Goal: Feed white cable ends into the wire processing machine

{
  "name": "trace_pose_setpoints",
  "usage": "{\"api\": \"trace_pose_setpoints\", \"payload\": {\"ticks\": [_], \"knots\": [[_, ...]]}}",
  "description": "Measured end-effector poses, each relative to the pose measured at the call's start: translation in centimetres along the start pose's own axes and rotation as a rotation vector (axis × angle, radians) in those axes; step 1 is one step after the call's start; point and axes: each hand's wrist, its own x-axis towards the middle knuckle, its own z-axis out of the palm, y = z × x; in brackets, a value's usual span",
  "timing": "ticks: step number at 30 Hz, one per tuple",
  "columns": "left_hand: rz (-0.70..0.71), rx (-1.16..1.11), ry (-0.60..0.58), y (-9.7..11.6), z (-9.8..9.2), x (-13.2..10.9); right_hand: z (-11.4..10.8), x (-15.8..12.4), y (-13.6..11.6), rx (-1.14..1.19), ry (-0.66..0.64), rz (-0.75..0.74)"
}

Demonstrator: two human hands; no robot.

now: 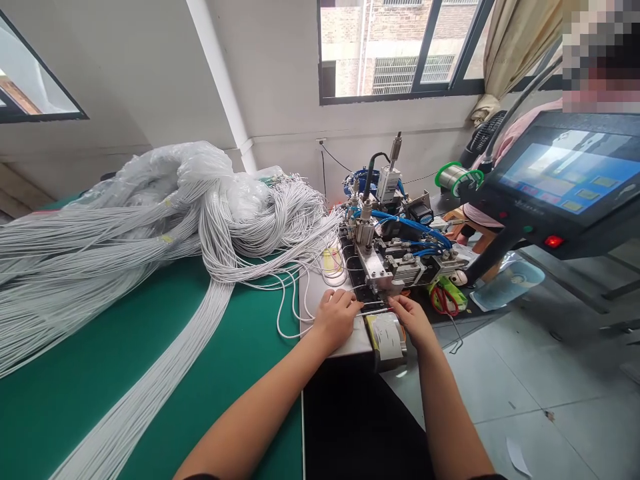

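Palm down at the left front of the soldering machine (395, 247), my left hand (339, 317) has its fingers closed over a white cable (373, 312). Pinched between thumb and fingertips, the cable's right end is in my right hand (411, 319), just in front of the machine's metal clamp area (387, 288). The exact tip of the cable is hidden by the fingers. Another white strand runs close beside it toward the machine. Loops of cable trail from the left hand back to a large bundle of white cables (270, 233).
The bundle lies on a green table mat (260, 353), partly under clear plastic wrap (200, 160). A touchscreen panel (570, 173) and solder wire spool (457, 179) stand right. Red-handled scissors (444, 300) and a blue plastic tray (515, 283) lie nearby. Another person (525, 123) sits behind the panel.
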Motion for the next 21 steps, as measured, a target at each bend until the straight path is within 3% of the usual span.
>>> {"api": "trace_pose_setpoints", "payload": {"ticks": [4, 10, 12, 17, 21], "knots": [[-0.063, 0.021, 0.015, 0.0, 0.3, -0.2, -0.6, -1.3, -1.5, -0.114, 0.111, -0.123], [-0.047, 0.013, 0.012, 0.0, 0.3, -0.1, -0.8, -3.5, -4.4, -0.174, -0.073, -0.09], [-0.03, 0.007, 0.026, 0.0, 0.2, -0.1, -0.5, -3.9, -5.1, -0.203, -0.081, -0.092], [0.055, -0.022, 0.082, -0.2, 0.1, -0.1, 0.3, -3.7, -5.0, -0.2, 0.025, -0.168], [0.11, -0.037, 0.108, -0.3, 0.1, 0.0, 0.0, -2.8, -3.8, -0.029, 0.209, -0.182]]}}
